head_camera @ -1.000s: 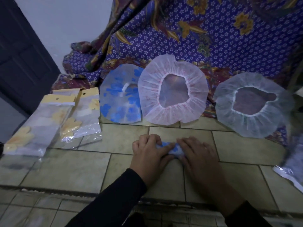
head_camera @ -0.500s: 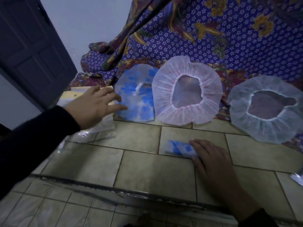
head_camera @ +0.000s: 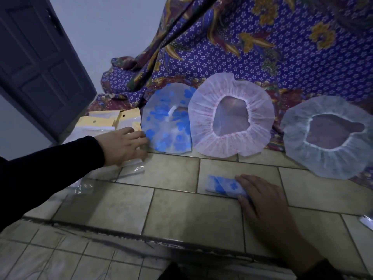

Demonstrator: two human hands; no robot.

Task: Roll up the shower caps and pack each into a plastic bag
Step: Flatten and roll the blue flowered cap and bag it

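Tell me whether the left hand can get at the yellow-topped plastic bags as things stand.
Probably yes. The left hand lies with straight fingers right over the plastic bags, apparently touching the top one, and nothing lies between them. The right hand presses the rolled shower cap well aside.

the left hand (head_camera: 123, 145) sits at the middle left of the frame, palm down, fingers stretched forward and close together, thumb low on the near side. the left arm (head_camera: 50, 168), in a dark long sleeve, comes in nearly straight from the left edge. the right hand (head_camera: 260, 201) lies lower right of centre, palm down, fingers flat and pointing left. the right forearm (head_camera: 288, 239) runs toward the bottom right, where a dark cuff (head_camera: 325, 268) shows.
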